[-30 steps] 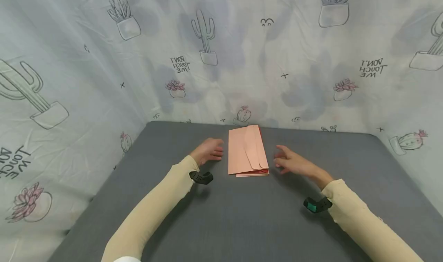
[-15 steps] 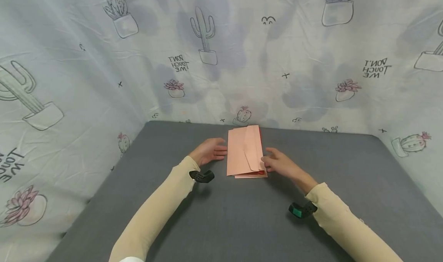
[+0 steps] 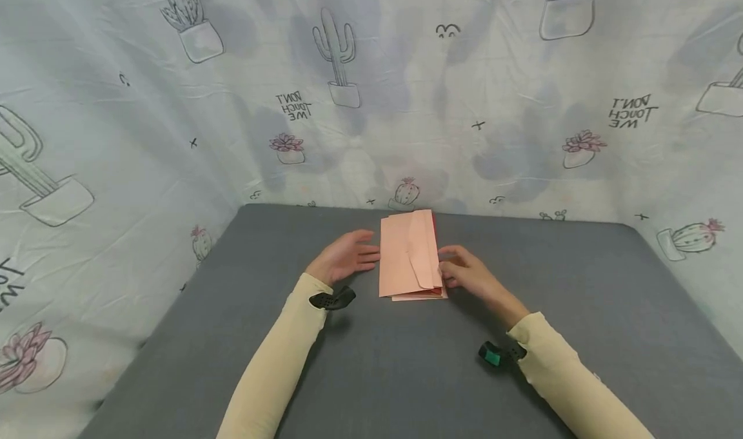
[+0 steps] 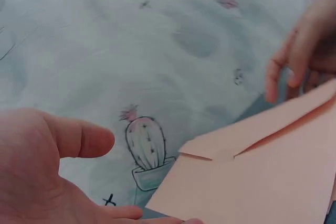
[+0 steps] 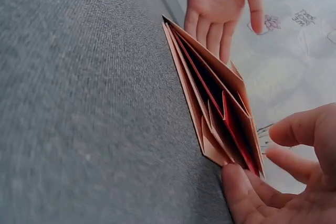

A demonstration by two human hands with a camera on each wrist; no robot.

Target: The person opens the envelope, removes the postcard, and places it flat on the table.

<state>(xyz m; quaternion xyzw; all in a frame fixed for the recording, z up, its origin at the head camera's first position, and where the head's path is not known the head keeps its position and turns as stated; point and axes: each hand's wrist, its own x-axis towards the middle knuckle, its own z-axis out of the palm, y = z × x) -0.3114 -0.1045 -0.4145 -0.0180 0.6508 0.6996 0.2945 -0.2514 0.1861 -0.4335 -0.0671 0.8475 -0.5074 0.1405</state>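
Note:
A small stack of pink envelopes (image 3: pixel 407 252) lies on the grey table, with a red envelope (image 5: pixel 240 139) between the pink ones in the right wrist view. The top envelope's flap faces up. At the stack's left edge is my left hand (image 3: pixel 347 256), palm turned inward, fingers straight and thumb spread apart. My right hand (image 3: pixel 469 271) is at the opposite edge, its fingers loosely bent. Seen from the right wrist, a fingertip (image 5: pixel 234 178) meets the lower corner of the stack, while the thumb stands off from it.
The grey tabletop (image 3: pixel 400 374) extends around the stack. Behind it and along the left hangs a pale curtain (image 3: pixel 406 91) printed with cactus drawings. A black band (image 3: pixel 332 298) sits on the left wrist, another (image 3: pixel 500 354) on the right.
My right hand has moved left to the stack's right edge, and my left hand has come right up to the left edge, opening out its fingers. The stack has barely shifted.

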